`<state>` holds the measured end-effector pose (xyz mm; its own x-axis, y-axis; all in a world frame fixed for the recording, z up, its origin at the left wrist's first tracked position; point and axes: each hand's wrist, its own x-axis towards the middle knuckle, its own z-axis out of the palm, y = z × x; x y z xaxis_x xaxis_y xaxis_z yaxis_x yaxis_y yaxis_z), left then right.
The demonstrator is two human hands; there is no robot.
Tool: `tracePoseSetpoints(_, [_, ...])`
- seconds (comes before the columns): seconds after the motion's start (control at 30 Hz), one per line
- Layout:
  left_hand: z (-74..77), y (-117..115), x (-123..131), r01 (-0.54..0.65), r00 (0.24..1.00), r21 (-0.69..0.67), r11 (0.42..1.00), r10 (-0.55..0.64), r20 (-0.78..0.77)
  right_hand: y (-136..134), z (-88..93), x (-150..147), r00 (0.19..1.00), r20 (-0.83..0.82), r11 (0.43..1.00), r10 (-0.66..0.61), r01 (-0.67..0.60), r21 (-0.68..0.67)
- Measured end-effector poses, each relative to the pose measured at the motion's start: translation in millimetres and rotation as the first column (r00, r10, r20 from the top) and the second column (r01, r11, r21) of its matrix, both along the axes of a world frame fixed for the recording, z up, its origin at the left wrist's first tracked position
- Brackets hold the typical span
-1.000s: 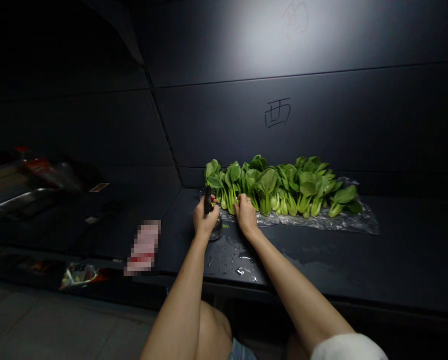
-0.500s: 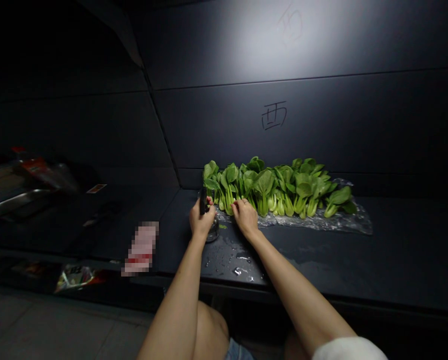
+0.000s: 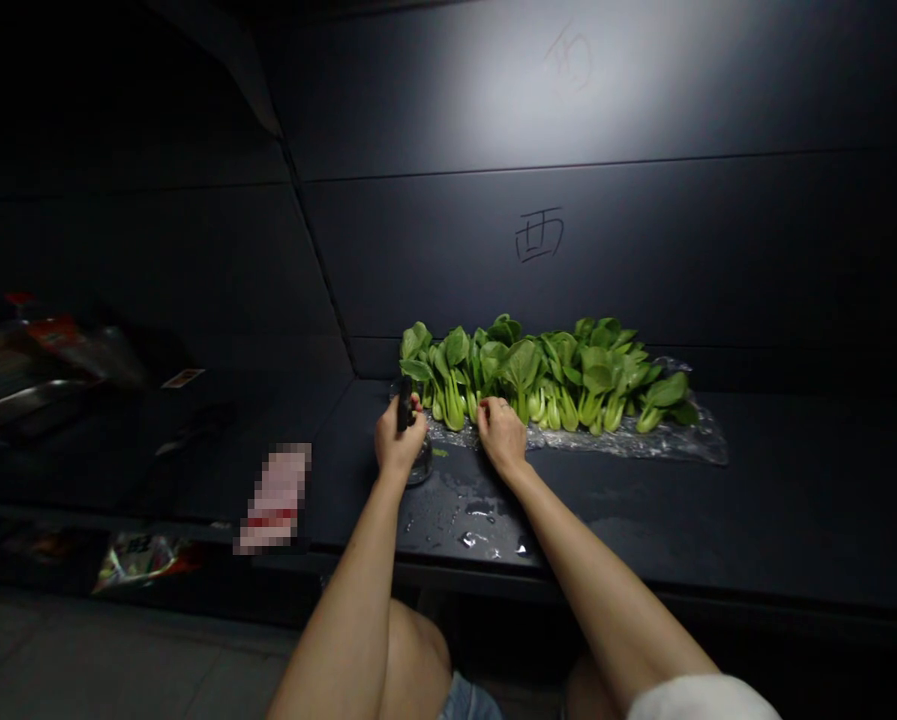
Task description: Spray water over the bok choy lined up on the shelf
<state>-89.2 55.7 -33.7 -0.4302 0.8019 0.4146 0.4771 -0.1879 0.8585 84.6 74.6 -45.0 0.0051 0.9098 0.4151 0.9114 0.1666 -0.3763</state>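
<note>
A row of green bok choy point(image 3: 521, 368) stands upright side by side, leaves up and pale stalks down, against the back wall. Wrapped around the black trigger head of a clear spray bottle point(image 3: 422, 466) is my left hand point(image 3: 398, 440), at the row's left end. The bottle's transparent base rests on the dark shelf. My right hand point(image 3: 503, 432) is closed at the foot of a bok choy in the left half of the row; its fingertips are partly hidden against the stalks. Under the plants lies a clear plastic sheet point(image 3: 688, 440).
Water drops and small puddles point(image 3: 481, 538) wet the shelf point(image 3: 643, 520) in front of my hands. Left of me lie a blurred-out pink and white item point(image 3: 275, 500) and a small card point(image 3: 184, 378). Farther left are a metal tray point(image 3: 28, 400) and packets; a bag point(image 3: 137, 558) sits lower down.
My right hand has shifted slightly to the right along the stalks. My left hand keeps its grip on the spray bottle. The whole view has turned a little.
</note>
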Motion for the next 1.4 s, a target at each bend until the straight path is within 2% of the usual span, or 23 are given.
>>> tracePoseSetpoints(0.4, [0.5, -1, 8, 0.015, 1.000, 0.008, 1.000, -0.016, 0.019, -3, -1.2, 5, 0.990, 0.139, 0.996, -0.025, 0.037, -0.087])
tracePoseSetpoints(0.73, [0.4, -1, 9, 0.044, 0.999, 0.018, 0.999, -0.044, 0.023, -4, 2.3, 3, 0.981, 0.193, 0.994, -0.028, 0.049, -0.103])
tracePoseSetpoints(1.1, [0.0, 0, 9, 0.050, 0.998, 0.005, 0.999, -0.051, 0.024, 2, -4.1, -3, 0.990, 0.125, 0.993, -0.067, 0.078, -0.088])
tracePoseSetpoints(1.27, [0.2, 0, 9, 0.058, 0.998, 0.014, 0.998, -0.058, 0.024, 3, 1.1, -5, 0.992, 0.110, 0.989, -0.064, 0.078, -0.129])
tracePoseSetpoints(1.4, [0.3, -1, 10, 0.066, 0.998, 0.011, 0.998, -0.066, 0.022, 7, 6.3, -8, 0.998, 0.010, 0.983, -0.061, 0.061, -0.171])
